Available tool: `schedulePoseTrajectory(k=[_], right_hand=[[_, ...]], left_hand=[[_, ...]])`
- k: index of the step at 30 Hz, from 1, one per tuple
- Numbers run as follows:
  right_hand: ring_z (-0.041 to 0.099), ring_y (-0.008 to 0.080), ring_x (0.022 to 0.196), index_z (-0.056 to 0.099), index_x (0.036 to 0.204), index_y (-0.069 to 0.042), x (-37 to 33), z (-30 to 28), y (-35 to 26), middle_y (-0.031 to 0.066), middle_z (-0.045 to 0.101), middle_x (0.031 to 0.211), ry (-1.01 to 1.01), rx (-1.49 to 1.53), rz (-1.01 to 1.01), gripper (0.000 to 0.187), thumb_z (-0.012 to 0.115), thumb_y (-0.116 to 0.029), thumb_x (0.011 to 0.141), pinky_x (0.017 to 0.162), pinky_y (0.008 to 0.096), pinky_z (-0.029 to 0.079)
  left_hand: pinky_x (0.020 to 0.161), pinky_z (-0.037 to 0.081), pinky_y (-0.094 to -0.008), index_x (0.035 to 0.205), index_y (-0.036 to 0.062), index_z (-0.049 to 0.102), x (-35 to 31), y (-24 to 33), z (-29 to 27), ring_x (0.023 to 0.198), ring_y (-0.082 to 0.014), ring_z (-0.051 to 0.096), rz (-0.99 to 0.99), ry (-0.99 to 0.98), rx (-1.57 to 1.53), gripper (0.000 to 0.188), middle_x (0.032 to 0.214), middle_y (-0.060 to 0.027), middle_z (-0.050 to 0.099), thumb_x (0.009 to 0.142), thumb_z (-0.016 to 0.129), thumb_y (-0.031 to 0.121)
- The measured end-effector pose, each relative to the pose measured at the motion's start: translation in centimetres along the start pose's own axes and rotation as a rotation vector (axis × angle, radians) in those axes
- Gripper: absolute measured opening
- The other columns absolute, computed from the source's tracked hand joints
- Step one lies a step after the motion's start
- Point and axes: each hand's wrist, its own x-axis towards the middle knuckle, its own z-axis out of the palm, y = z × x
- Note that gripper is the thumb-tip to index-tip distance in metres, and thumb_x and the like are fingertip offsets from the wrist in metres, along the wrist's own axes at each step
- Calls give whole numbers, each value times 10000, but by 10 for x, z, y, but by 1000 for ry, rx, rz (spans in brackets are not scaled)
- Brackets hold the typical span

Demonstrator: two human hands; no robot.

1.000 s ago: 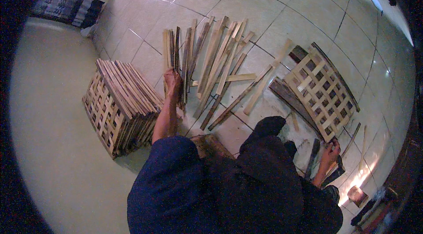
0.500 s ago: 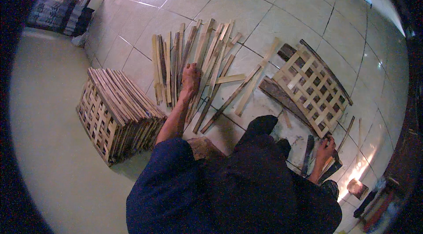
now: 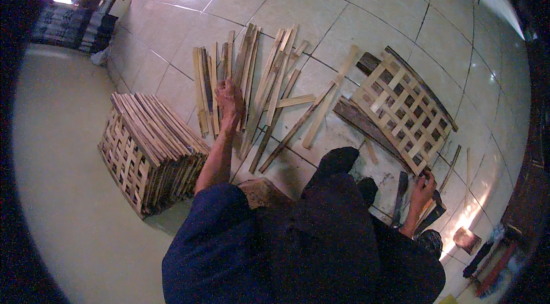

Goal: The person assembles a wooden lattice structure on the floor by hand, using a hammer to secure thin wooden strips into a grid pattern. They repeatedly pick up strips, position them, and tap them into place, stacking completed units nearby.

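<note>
Thin bamboo strips (image 3: 275, 83), some pale and some dark, lie fanned out on the tiled floor ahead of me. My left hand (image 3: 229, 100) is among the left-hand ones, its fingers closed round a few strips; its knuckles hide exactly which. To the right lies a woven lattice panel (image 3: 409, 115) of pale flat strips with dark edge pieces. My right hand (image 3: 421, 190) is at the panel's near corner, fingers bent and closed on it. Dark offcuts (image 3: 432, 212) lie beside that wrist.
A tall stack of finished lattice panels (image 3: 152, 149) stands at the left. A wooden block (image 3: 260, 192) lies by my left knee. A short log piece (image 3: 467, 240) and a dark tool (image 3: 478, 261) lie at the lower right. A dark cabinet (image 3: 77, 20) stands far left.
My left hand has moved left across the strips, and a few strips under it have shifted left, closer to the others. My right hand stays at the panel's corner. The view has shifted slightly.
</note>
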Motion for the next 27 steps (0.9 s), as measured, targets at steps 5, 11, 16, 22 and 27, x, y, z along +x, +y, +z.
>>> schedulePoseTrajectory(k=[5,11,16,22,27], right_hand=[[539,374,1003,542,1204,-70,2,-11,-20,210,533,1109,-52,5,123,334,508,-282,948,849,447,435],[536,353,1011,547,1184,-46,4,-23,-56,189,542,1104,-39,140,86,292,531,-203,939,850,420,444],[536,343,1026,550,1171,-46,-1,-14,-28,179,543,1108,-9,33,31,274,528,-182,935,866,414,445],[540,329,1028,557,1163,-63,4,-16,-38,168,560,1098,-63,30,152,263,532,-177,927,873,416,443],[550,321,1037,581,1129,-57,-2,-18,-30,159,590,1074,30,44,37,247,546,-173,915,856,420,455]], left_hand=[[684,427,-433,974,-1,588,1,57,8,843,-359,557,-155,-261,-208,236,858,-203,578,794,661,134],[607,418,-396,884,14,598,1,41,34,692,-269,540,-430,-343,-359,230,775,-130,564,844,583,240],[555,377,-323,781,34,596,4,70,13,654,-148,494,-495,-200,-352,210,706,-33,537,853,527,219],[531,372,-296,750,25,552,10,71,1,603,-159,484,-447,-241,-196,186,662,-56,509,868,517,164],[580,413,-290,760,11,558,26,76,5,660,-138,519,-302,-338,-138,233,680,-29,536,904,583,193]])
